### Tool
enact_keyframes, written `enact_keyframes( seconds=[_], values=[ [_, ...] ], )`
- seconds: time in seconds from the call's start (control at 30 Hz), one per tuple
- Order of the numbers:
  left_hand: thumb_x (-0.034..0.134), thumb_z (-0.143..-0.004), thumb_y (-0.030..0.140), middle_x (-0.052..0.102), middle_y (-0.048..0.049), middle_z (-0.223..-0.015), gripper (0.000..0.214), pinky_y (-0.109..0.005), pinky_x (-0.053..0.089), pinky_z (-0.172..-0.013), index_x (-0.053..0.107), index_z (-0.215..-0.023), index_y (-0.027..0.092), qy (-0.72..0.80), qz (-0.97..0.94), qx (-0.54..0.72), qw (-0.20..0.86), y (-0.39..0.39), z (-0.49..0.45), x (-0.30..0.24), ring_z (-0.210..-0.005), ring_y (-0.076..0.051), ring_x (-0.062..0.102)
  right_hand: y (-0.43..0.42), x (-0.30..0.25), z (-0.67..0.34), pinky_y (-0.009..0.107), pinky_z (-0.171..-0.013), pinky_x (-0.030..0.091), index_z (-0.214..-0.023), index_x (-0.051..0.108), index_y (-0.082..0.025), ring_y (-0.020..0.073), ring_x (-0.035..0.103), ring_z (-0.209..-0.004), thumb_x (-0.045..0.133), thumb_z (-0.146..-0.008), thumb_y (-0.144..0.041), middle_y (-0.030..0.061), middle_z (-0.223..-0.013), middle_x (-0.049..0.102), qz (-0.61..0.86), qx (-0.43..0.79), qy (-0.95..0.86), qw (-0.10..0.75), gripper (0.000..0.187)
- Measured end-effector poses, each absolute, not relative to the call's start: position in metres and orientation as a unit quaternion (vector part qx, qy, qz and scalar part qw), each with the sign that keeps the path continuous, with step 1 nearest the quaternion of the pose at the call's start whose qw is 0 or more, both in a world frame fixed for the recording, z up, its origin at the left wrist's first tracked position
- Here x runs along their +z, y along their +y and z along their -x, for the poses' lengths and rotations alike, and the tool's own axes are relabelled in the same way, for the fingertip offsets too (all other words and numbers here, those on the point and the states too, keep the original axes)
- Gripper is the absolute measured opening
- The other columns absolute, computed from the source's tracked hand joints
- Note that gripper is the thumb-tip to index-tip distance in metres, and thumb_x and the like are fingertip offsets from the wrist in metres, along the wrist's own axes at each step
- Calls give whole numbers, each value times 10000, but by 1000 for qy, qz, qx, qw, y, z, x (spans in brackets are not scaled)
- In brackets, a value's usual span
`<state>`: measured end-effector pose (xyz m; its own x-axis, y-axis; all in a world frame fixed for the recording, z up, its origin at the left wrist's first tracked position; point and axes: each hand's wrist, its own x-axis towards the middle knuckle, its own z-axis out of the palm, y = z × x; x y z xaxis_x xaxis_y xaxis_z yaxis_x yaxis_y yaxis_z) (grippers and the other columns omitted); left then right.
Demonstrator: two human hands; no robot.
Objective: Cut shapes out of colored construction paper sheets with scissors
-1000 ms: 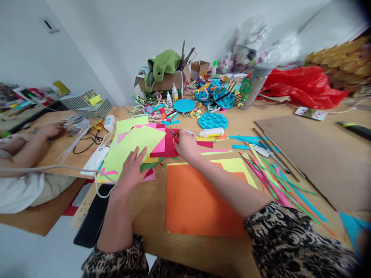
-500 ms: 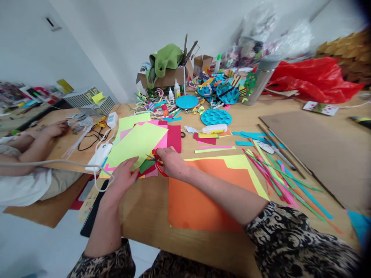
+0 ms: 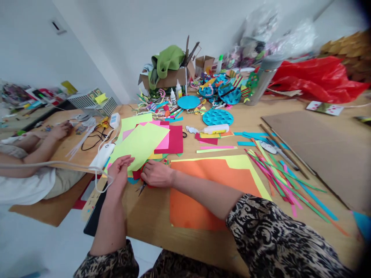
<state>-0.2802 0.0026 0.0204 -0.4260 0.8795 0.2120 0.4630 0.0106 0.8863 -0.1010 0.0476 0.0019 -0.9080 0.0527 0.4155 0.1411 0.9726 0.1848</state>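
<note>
Worktop [image 3: 147, 220]: strewn with coloured paper [image 3: 199, 193].
Lime sheet [image 3: 146, 141]: atop a pile [image 3: 176, 139].
Left hand [image 3: 119, 168]: at the sheet's near edge; I can't tell if it grips.
Right hand [image 3: 156, 173]: nearby, clamped on the scissors [image 3: 142, 187], blades pointing nearward.

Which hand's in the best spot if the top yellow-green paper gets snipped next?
Probably the right hand: it holds the red-handled scissors, close to the yellow-green paper. The left hand is at the paper's lower edge, so it seems better for steadying.
</note>
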Motion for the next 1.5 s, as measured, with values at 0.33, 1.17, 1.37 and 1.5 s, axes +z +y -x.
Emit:
enact_keyframes(
  seconds=[0.33,1.17,1.37,1.5],
  values=[
    [547,-672,230,644,-36,-753,79,-354,493,-701,594,-736,227,758,-619,204,32,-25,280,24,-716,-219,613,53,7,90,344,-766,327,-904,578,-115,208,548,-816,401,-936,-175,112,-859,647,127,10,-971,202,189],
    [501,-791,185,544,-75,-901,81,-351,476,-762,572,-817,215,629,-750,184,-89,-67,235,44,-850,-222,560,100,8,85,322,-809,366,-1039,596,-144,214,633,-840,548,-799,-199,87,-910,693,349,240,-891,163,251],
    [510,-796,185,638,-25,-757,123,-290,473,-527,527,-894,257,609,-720,331,27,-97,183,41,-550,-155,569,101,38,69,256,-641,402,-981,595,-155,194,632,-783,490,-871,-249,79,-908,694,386,290,-856,187,179],
    [499,-836,226,608,10,-617,82,-264,440,-451,521,-907,261,638,-673,365,87,-102,153,30,-458,-140,562,76,68,10,231,-616,417,-919,567,-172,164,626,-746,526,-866,-322,46,-856,680,438,333,-791,269,165]
  ],
)
